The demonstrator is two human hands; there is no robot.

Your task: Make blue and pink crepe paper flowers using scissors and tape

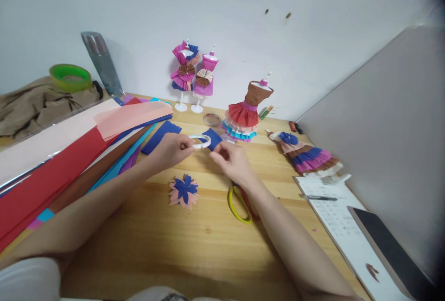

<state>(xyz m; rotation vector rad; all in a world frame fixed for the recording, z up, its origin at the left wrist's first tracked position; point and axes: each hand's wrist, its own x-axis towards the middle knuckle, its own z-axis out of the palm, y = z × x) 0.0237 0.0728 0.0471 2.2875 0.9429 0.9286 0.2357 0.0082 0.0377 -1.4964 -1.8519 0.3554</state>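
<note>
My left hand [174, 149] pinches the left side of a narrow white tape roll [201, 141] above the table. Right of the roll, my right hand [231, 157] has its thumb and fingertips close together; whatever they may hold is too small to see. Behind the roll and beside my right fingers is a dark blue paper piece [212, 138]. A second blue paper strip [162, 135] lies behind my left hand. Nearer to me, a layered blue and pink paper flower [185, 191] rests on the wood. Yellow-handled scissors [239, 206] lie partly under my right forearm.
Coloured paper sheets [69, 166] cover the left side. Dressed miniature mannequins [248, 106] stand along the wall, near a clear round disc [212, 119]. At the right lie a paper dress [308, 155], a pen [320, 197] and a phone [389, 245] on a white board.
</note>
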